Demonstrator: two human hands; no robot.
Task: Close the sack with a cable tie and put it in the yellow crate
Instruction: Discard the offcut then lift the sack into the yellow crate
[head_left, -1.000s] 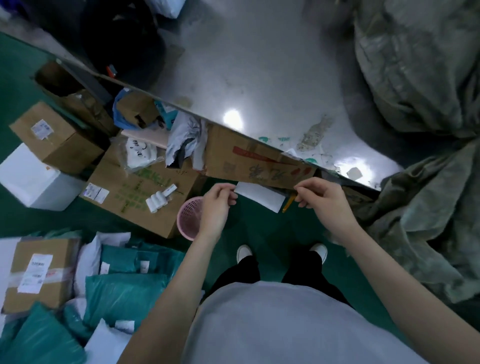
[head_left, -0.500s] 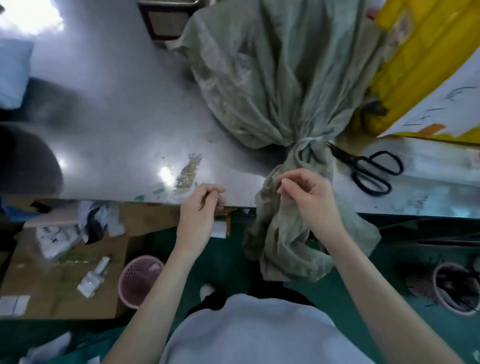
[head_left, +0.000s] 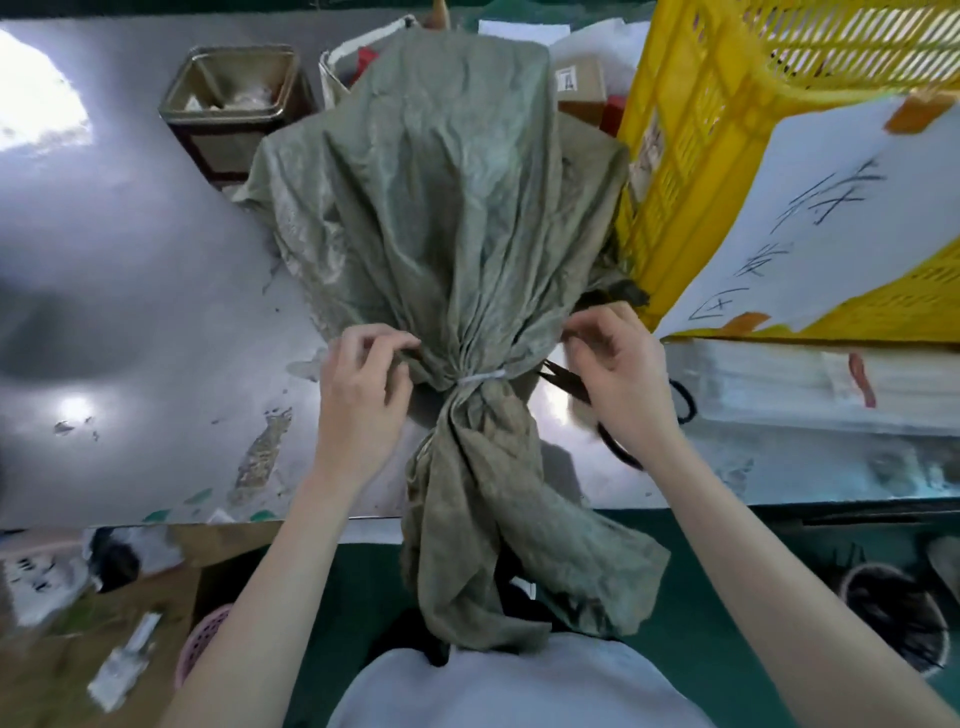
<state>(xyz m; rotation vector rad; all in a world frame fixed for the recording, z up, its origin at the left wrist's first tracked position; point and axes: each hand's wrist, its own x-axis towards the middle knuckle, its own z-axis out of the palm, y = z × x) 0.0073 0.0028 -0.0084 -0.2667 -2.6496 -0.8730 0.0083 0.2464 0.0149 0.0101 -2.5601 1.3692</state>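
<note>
Both hands — left hand (head_left: 361, 395), right hand (head_left: 615, 374) — now apparently pinching sack (head_left: 447, 208)

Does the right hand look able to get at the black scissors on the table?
Probably yes: the scissors lie on the metal table directly beneath the right hand, nothing covering them, though that hand now pinches the sack.

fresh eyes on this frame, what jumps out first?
The big grey-green sack lying mid-table, its neck already cinched by a white cable tie, with the loose end hanging over the table's near edge. The left hand and right hand pinch the cloth either side of the neck, just above the tie. Next is the yellow crate at the sack's right, a handwritten white sheet taped to it.
</note>
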